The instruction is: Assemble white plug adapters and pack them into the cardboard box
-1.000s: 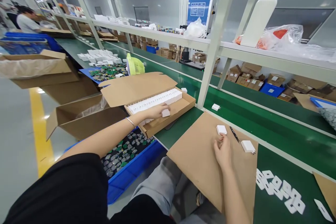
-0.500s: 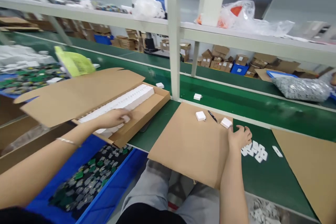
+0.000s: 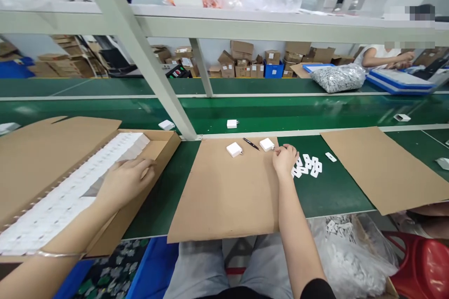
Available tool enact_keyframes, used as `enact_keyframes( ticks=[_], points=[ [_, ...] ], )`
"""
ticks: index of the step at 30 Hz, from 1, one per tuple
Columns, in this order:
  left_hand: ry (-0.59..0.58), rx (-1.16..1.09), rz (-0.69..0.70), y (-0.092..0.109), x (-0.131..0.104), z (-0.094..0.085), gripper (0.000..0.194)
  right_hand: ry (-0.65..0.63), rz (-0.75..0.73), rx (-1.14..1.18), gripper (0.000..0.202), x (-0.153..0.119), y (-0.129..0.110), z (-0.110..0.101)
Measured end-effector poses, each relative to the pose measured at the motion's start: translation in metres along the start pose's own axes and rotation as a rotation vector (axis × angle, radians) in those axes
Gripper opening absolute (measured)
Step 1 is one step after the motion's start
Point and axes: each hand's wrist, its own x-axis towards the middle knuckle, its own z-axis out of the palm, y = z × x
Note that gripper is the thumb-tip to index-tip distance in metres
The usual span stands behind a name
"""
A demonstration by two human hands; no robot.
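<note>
My left hand (image 3: 128,180) is above the long cardboard box (image 3: 163,145), its fingers loosely bent with nothing visible in them. Rows of white chargers (image 3: 59,205) fill part of this box, beside a grey strip. My right hand (image 3: 285,160) rests at the right edge of a cardboard sheet (image 3: 224,196), fingers drawn together and tips hidden. It is beside a white charger (image 3: 267,144) and a pile of small white plates (image 3: 308,166). A second charger (image 3: 234,149) and a black pen (image 3: 251,144) lie on the sheet.
Another cardboard sheet (image 3: 389,168) lies at the right. Behind the bench edge, a charger (image 3: 232,124) sits on the green conveyor (image 3: 298,114). A slanted shelf post (image 3: 157,79) rises behind the box. Below are a blue bin (image 3: 154,266) and a red stool (image 3: 426,261). Someone works at far right.
The view has swung right. My left hand no longer shows the white piece at its fingertips. My right hand's spread fingers have drawn together and lowered beside the plates.
</note>
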Motion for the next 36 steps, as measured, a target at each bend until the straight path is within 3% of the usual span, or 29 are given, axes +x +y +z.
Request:
enact_keyframes(
  ticks=[2, 4, 6, 9, 11, 14, 20, 24, 29, 32, 36],
  points=[
    [-0.059, 0.297, 0.258, 0.016, 0.011, 0.020, 0.016, 0.089, 0.123, -0.050, 0.029, 0.002, 0.003, -0.008],
    [-0.087, 0.520, 0.463, 0.033, 0.024, 0.041, 0.024, 0.068, 0.259, -0.099, 0.039, 0.004, 0.008, -0.015],
    [-0.095, 0.566, 0.558, 0.051, 0.037, 0.064, 0.026, -0.030, 0.324, -0.117, 0.044, 0.006, 0.011, -0.018],
    [-0.177, 0.576, 0.621, 0.079, 0.060, 0.103, 0.029, -0.116, 0.304, -0.110, 0.043, 0.006, 0.011, -0.017],
    [-0.250, 0.589, 0.595, 0.093, 0.076, 0.132, 0.032, -0.137, 0.287, -0.108, 0.044, 0.005, 0.009, -0.017],
    [-0.341, 0.546, 0.448, 0.104, 0.104, 0.177, 0.041, -0.156, 0.242, -0.084, 0.045, 0.003, 0.007, -0.017],
    [-0.374, 0.395, 0.217, 0.108, 0.158, 0.260, 0.056, -0.059, 0.248, -0.123, 0.041, -0.001, 0.008, -0.013],
    [-0.412, 0.241, 0.096, 0.115, 0.184, 0.303, 0.060, -0.142, 0.237, -0.122, 0.042, -0.003, 0.010, -0.012],
    [-0.389, -0.017, -0.036, 0.124, 0.191, 0.321, 0.048, -0.117, 0.287, -0.059, 0.043, -0.004, 0.008, -0.017],
    [-0.302, -0.225, -0.109, 0.131, 0.183, 0.314, 0.050, -0.069, 0.303, -0.052, 0.044, -0.003, 0.007, -0.019],
    [-0.191, -0.565, -0.255, 0.139, 0.154, 0.288, 0.043, -0.052, 0.288, -0.062, 0.043, -0.001, 0.009, -0.018]
  ],
)
